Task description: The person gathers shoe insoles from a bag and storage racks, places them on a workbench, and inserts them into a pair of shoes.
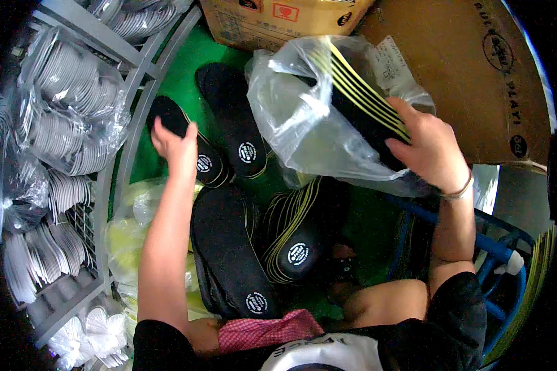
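Note:
A stack of black insoles with yellow edges (368, 99) sits partly inside a clear plastic bag (291, 123), tilted in front of me. My right hand (430, 145) grips its near end, thumb on one side and fingers on the other. My left hand (176, 145) is over a smaller pile of black insoles (171, 115) on the floor, thumb and fingers apart; whether it touches the pile I cannot tell. Beside that pile lies another stack of black insoles (229, 105). Two more stacks rest nearer me: flat black insoles (223, 241) and a fanned, yellow-edged insole stack (291, 229).
A grey metal rack (111, 179) on the left holds bagged pale insoles (80, 93). Cardboard boxes (452, 68) stand at the far side and right. A blue metal frame (495, 247) is at the right. Yellowish plastic wrapping (127, 241) lies beside the rack on the green floor (185, 68).

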Tool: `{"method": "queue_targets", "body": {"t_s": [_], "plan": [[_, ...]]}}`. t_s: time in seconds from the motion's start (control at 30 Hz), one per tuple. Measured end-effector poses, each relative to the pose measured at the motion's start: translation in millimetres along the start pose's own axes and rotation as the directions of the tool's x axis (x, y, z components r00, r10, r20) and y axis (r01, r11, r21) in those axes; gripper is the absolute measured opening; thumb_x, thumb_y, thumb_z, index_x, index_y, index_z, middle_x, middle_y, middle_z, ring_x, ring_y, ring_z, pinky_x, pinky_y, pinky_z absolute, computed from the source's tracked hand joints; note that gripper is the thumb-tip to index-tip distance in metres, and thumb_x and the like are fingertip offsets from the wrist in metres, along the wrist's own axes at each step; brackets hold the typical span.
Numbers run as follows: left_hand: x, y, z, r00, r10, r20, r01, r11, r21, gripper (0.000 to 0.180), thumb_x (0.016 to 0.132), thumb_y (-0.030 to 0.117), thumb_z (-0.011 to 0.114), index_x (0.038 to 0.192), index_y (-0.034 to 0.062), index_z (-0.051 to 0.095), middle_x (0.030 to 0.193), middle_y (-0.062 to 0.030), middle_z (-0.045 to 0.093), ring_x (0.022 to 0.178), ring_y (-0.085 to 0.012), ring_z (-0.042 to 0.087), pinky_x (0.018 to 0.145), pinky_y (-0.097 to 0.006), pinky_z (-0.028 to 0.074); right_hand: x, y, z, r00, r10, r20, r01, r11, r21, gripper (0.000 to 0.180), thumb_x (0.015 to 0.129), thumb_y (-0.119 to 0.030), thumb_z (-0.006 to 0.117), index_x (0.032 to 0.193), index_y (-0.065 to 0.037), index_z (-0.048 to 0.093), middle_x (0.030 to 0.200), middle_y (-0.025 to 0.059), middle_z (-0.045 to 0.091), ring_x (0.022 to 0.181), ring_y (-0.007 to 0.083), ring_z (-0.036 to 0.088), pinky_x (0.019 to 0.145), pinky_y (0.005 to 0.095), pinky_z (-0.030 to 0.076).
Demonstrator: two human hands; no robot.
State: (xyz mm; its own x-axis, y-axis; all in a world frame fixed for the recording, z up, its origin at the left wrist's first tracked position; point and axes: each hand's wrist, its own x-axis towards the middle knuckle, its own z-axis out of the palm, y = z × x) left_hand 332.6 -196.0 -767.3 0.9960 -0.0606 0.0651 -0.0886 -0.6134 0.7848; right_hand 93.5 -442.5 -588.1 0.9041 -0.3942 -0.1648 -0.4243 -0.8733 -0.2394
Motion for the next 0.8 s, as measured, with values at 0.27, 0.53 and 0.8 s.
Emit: {"method": "queue_targets", "body": {"t_s": [0.27, 0.53, 0.8], "plan": [[-69, 177, 20, 0.197, 0.872, 0.449, -0.905, 0.338, -0.259, 0.061, 0.056, 0.008, 0.067, 0.113, 0.0079, 0.044, 0.114, -0.0101, 0.047, 0.11, -0.0249, 0.041, 0.095, -0.043, 0.024, -12, -43, -11, 0.987, -0.136, -0.085, 0.099, 0.933, -0.345, 0.054, 0.062, -0.01, 0.063, 0.113, -0.012, 0.043, 0.078, 0.0086, 0.058, 0.071, 0.0277, 0.057, 0.06, 0.0363, 0.044], [-22, 161, 35, 0.523, 0.784, 0.335, -0.698, 0.619, -0.36, 0.041, 0.063, 0.009, 0.067, 0.1, 0.0073, 0.052, 0.096, -0.0055, 0.058, 0.091, -0.0202, 0.054, 0.084, -0.035, 0.038, -3, 16, 11, 0.965, -0.08, -0.25, 0.164, 0.928, 0.334, 0.078, 0.059, -0.006, 0.07, 0.126, -0.008, 0.029, 0.104, 0.0164, 0.053, 0.089, 0.0286, 0.056, 0.074, 0.0322, 0.045], [10, 168, -44, 0.791, 0.344, 0.506, 0.434, 0.268, -0.86, 0.038, 0.08, 0.033, 0.05, 0.107, 0.0054, 0.052, 0.104, -0.0116, 0.056, 0.09, -0.0233, 0.056, 0.08, -0.036, 0.044, 40, 27, 58, 0.998, 0.054, 0.042, -0.068, 0.809, 0.584, 0.041, 0.08, -0.007, 0.05, 0.118, -0.001, 0.04, 0.105, 0.0144, 0.054, 0.092, 0.0178, 0.052, 0.08, 0.0278, 0.041]]}}
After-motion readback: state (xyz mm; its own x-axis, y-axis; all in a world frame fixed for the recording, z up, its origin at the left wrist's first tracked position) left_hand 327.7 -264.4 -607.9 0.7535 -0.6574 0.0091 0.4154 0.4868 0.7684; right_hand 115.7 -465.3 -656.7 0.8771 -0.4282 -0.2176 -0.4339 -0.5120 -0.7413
